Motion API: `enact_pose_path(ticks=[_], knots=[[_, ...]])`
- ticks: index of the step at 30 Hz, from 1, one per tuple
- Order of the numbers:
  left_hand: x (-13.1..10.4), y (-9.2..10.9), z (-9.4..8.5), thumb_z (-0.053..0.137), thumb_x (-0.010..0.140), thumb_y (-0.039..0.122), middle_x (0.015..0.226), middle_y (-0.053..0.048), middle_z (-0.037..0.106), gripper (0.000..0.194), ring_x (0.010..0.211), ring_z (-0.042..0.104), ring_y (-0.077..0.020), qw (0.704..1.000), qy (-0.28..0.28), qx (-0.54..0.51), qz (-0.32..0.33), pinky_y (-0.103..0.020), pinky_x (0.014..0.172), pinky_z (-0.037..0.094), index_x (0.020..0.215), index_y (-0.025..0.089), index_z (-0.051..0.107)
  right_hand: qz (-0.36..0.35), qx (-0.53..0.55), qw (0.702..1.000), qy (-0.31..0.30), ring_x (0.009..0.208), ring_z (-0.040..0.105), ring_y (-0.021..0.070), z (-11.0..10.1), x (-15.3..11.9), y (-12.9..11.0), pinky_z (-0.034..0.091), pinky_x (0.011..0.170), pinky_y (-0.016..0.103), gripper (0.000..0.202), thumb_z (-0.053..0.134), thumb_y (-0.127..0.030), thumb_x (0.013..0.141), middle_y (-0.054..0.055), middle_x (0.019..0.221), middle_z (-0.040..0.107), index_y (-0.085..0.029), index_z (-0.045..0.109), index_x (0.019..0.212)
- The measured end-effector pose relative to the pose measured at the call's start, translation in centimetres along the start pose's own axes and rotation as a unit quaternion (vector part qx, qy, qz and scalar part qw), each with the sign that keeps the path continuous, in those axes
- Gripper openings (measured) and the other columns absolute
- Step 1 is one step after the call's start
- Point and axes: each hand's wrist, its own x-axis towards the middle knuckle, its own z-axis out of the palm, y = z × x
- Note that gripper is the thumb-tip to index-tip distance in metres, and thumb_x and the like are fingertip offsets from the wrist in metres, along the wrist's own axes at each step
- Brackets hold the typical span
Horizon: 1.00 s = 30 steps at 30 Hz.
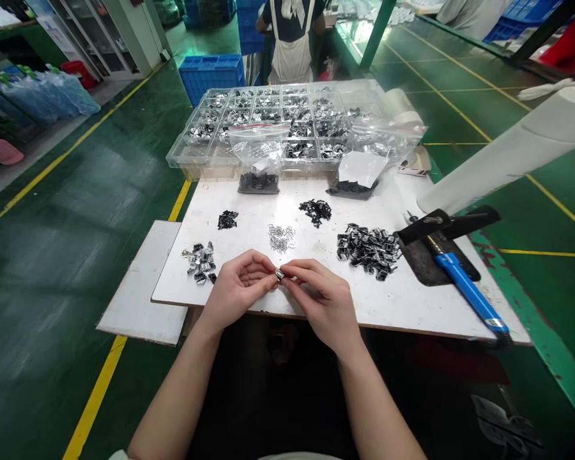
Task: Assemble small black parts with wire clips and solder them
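Between the fingertips of my left hand [244, 281] and my right hand [319, 294] is a small shiny metal-and-black part [279, 274], pinched from both sides just above the front edge of the white table [249, 207]. Beyond my fingers lies a pile of tiny silver pins [282, 238]. Left of my left hand sits a heap of shiny parts [202, 263]. A larger heap of black and silver parts [368, 249] is to the right of my right hand. Two small piles of black pieces, one on the left [227, 220] and one on the right [315, 211], lie farther back.
A clear compartment box [201, 153] full of small parts spans the back, with two zip bags [259, 182] [352, 186] before it. At right are a blue-handled tool [469, 291] on a black pad and a white tube [508, 153]. A person in an apron [292, 57] stands beyond.
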Motion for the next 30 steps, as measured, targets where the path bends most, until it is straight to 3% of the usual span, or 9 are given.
enact_pose_path(ticks=[16,30], knots=[[0.09,-0.13,0.29,0.080,0.077,0.022,0.078,-0.003,0.077,0.013,0.078,0.076,-0.0169,0.998,0.061,0.004,-0.010,-0.024,0.078,0.063,0.085,0.014,0.074,-0.106,-0.102,0.987,0.062,0.093,0.068,0.0175,0.87,-0.61,0.55,0.059,0.078,0.030,0.026,0.062,-0.005,0.091,0.009,0.103,0.069,-0.019,0.071,0.111],[-0.30,-0.45,0.04,0.081,0.079,0.025,0.088,-0.005,0.081,0.016,0.087,0.078,-0.0206,1.000,0.027,0.001,0.008,-0.024,0.079,0.064,0.093,0.017,0.079,-0.105,-0.096,0.986,0.087,0.086,0.066,0.0163,0.88,-0.57,0.31,0.058,0.070,0.030,0.029,0.062,-0.005,0.091,0.007,0.097,0.067,-0.022,0.070,0.113]])
